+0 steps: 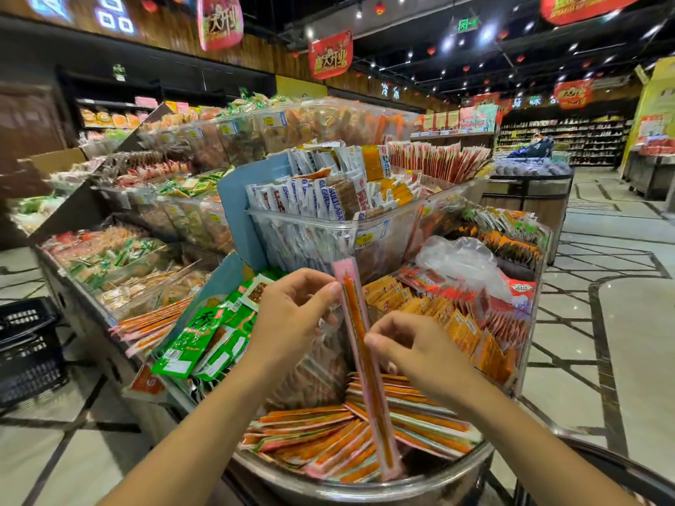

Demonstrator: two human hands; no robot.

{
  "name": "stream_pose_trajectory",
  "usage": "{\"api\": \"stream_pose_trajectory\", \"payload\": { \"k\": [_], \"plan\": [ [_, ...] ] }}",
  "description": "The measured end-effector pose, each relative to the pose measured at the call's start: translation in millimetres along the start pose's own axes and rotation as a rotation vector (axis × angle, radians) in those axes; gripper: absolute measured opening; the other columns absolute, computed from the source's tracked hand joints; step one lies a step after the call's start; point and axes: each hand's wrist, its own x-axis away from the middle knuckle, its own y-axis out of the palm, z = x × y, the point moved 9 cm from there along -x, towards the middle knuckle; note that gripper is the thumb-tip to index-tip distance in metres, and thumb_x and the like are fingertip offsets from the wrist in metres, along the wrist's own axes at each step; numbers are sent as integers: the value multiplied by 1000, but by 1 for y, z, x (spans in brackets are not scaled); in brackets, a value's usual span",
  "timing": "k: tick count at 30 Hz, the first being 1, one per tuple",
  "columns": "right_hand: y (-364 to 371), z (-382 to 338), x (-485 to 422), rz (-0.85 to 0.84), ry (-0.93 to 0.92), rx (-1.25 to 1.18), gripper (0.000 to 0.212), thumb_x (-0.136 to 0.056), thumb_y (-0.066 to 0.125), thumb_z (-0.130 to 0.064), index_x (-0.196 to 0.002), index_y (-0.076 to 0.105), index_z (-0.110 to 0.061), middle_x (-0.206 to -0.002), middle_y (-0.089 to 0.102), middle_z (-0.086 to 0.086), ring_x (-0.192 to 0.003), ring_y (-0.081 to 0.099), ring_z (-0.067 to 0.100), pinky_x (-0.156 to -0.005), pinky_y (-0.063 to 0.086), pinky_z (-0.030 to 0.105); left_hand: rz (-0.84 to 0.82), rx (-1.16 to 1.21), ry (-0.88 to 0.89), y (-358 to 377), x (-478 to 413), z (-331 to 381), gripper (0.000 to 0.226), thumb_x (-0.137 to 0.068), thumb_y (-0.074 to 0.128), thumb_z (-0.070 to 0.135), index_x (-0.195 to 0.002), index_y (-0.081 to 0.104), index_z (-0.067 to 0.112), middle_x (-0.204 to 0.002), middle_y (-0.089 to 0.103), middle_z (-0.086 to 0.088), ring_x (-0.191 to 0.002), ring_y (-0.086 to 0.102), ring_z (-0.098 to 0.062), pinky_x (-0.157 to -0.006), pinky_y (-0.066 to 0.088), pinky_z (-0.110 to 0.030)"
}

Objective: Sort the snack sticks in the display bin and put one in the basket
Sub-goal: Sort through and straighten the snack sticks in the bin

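Both hands hold one pink-edged stick (pixel 374 399) nearly upright over the round metal bin (pixel 365 488). The left hand (pixel 292 315) pinches it near its top end. The right hand (pixel 412 354) pinches it at the middle, and its lower end reaches down to the pile of sticks (pixel 321 441) in the bin. Green packs (pixel 197 341) lie left of the bin, orange packs (pixel 464 323) right. A black basket (pixel 25 345) sits on the floor, far left.

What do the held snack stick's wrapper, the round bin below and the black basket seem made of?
Snack stick wrapper: thin glossy plastic film, clear over the orange stick. Round bin: likely stainless steel, grey shiny rim. Black basket: probably moulded plastic, matt lattice walls.
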Motion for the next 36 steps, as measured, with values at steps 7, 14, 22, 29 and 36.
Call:
{"api": "stream_pose_trajectory", "payload": {
  "k": [7, 14, 22, 29, 36],
  "plan": [
    [-39, -36, -17, 223, -111, -77, 8, -94, 69, -30, -92, 71, -23, -83, 70, -2, -76, 66, 13, -69, 55, 29, -199, -104, 75, 32, 1, 4, 5, -94, 69, 11, -93, 73, 9, -78, 74, -5, -64, 68, -18, -59, 53, -23],
    [-44, -42, -17, 219, -134, -67, 13, -96, 68, -19, -86, 76, -19, -73, 71, -2, -67, 65, 6, -65, 55, 27, -146, -128, 132, 38, -3, 17, 4, -89, 75, 16, -90, 72, 13, -78, 72, -5, -61, 67, -19, -56, 56, -27],
    [-42, -22, -10, 228, 51, -455, 22, -99, 58, -3, -94, 78, -10, -73, 73, 8, -63, 64, 12, -58, 55, 20, -123, -103, 208, 47, -1, 24, 2, -91, 72, 15, -91, 70, 16, -79, 70, -1, -64, 70, -16, -53, 56, -24],
    [-51, -31, -7, 164, -43, -255, 6, -91, 72, -14, -94, 77, -14, -79, 73, 8, -69, 65, 11, -63, 53, 22, -83, -75, 189, 48, -4, 25, 4, -92, 71, 16, -94, 73, 14, -79, 72, 2, -53, 65, -18, -51, 55, -26],
    [-95, -22, -5, 509, -99, -201, 9, -91, 74, -16, -85, 69, -10, -71, 69, 9, -65, 66, 16, -58, 51, 26, -207, -430, 198, 73, 17, -8, 35, -83, 74, 52, -111, 67, 33, -88, 71, 16, -76, 66, -4, -65, 57, -26]
  ]
}}
